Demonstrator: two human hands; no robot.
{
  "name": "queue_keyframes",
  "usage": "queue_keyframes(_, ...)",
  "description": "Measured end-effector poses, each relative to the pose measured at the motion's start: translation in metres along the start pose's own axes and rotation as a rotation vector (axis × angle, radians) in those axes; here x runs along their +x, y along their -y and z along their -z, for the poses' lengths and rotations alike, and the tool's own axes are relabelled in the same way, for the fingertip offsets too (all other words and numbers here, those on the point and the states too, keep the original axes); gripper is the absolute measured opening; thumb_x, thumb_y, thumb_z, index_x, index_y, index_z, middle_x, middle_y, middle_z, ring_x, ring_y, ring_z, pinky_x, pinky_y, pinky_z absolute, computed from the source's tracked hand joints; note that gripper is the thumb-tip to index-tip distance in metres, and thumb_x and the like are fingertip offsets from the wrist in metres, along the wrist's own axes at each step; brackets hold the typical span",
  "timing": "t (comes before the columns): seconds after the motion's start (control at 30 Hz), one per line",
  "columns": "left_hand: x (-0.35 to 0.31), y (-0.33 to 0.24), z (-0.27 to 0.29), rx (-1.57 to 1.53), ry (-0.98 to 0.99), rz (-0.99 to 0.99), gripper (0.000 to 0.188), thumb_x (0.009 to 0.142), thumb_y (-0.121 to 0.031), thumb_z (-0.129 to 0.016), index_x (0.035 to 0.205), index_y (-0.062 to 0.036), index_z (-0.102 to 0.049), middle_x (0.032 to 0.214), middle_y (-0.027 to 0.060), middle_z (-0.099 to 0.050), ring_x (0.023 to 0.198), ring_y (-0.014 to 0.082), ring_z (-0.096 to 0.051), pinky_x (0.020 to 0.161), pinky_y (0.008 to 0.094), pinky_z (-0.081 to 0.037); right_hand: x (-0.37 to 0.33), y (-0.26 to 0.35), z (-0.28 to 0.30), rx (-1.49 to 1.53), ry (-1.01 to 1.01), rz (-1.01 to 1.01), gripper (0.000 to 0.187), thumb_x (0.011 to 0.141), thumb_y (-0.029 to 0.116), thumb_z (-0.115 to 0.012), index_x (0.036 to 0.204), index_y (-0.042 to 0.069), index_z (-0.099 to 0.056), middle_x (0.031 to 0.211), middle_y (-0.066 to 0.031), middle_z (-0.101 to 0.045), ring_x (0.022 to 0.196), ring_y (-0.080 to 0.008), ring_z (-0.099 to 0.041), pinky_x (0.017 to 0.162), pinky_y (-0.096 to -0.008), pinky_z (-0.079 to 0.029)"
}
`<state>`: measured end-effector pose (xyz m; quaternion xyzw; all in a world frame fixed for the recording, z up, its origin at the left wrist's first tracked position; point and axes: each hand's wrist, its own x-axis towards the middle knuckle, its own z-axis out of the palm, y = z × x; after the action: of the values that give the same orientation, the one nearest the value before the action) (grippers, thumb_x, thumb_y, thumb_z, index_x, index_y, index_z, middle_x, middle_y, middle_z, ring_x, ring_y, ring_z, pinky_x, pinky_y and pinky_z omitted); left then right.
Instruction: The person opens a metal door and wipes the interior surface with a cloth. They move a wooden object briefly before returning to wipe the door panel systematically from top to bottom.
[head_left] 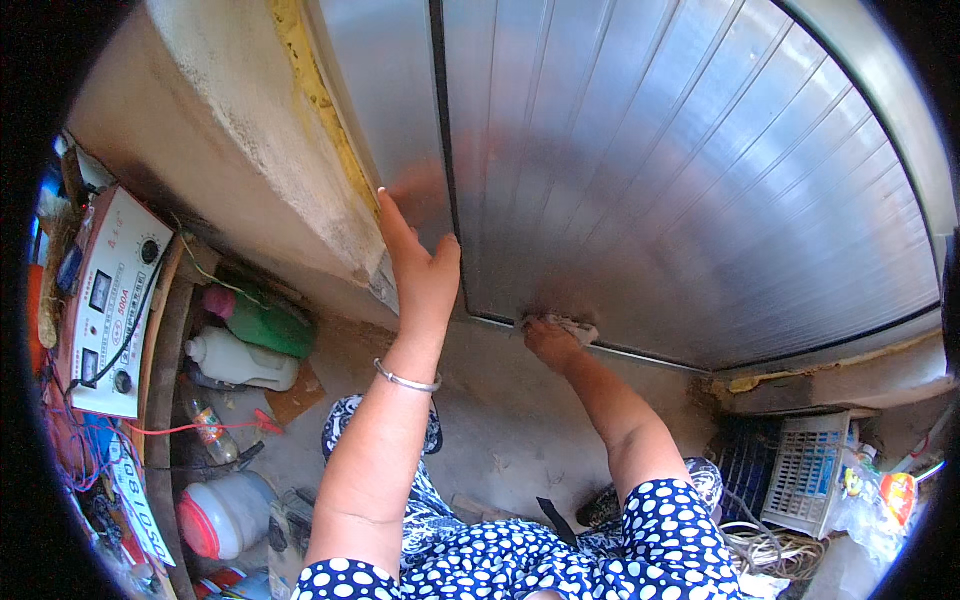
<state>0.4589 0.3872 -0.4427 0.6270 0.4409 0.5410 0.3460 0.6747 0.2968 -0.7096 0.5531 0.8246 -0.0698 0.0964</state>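
Observation:
A shiny ribbed metal door (660,170) with a dark edge strip fills the upper part of the head view. My left hand (420,265) is raised against the metal frame (385,95) beside the door's left edge. Its index finger points up and its thumb stands apart; it holds nothing that I can see. Low on the door, my right hand (550,343) presses a crumpled greyish cloth (580,327) against the bottom edge. Its fingers are closed on the cloth and partly hidden from above.
Left of me, a white charger-like box (115,300) with dials and wires tops a wooden shelf. Below are a white jug (245,360), a green bottle (265,322) and a red-lidded container (228,512). At right sit a plastic crate (808,470) and coiled cord (775,552).

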Motion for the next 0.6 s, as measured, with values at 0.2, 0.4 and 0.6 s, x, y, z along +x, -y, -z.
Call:
queue_keyframes(0.2,-0.001,-0.006,-0.004,0.032,-0.005,-0.002,0.084,0.08,0.0,-0.054,0.144,0.003,0.0,0.15,0.0249,-0.006,0.139,0.035,-0.012,0.112,0.0417,-0.018,-0.005,-0.004,-0.044,0.096,-0.189,-0.176,0.026,0.081,0.016,-0.053,0.103,0.007,-0.063,0.122,-0.0123,-0.052,0.12,-0.029,-0.043,0.101,-0.0382,-0.037)
queue_keyframes(0.4,-0.002,0.005,-0.005,0.085,-0.044,-0.06,0.082,0.077,0.0,-0.054,0.142,0.0081,-0.004,0.148,0.0282,-0.01,0.139,0.0371,-0.013,0.113,0.0401,-0.012,-0.019,0.01,0.05,-0.197,-0.079,-0.013,0.032,0.078,0.014,-0.054,0.108,0.006,-0.063,0.119,-0.012,-0.056,0.117,-0.0289,-0.046,0.1,-0.0384,-0.037)
queue_keyframes(0.6,0.003,0.006,-0.007,0.106,-0.087,-0.081,0.081,0.075,0.001,-0.051,0.141,0.0097,-0.007,0.146,0.0292,-0.015,0.138,0.0378,-0.015,0.113,0.04,-0.012,-0.056,0.038,0.228,-0.387,-0.583,0.079,0.038,0.077,0.019,-0.053,0.112,0.004,-0.06,0.118,-0.0135,-0.056,0.117,-0.0291,-0.046,0.097,-0.044,-0.037)
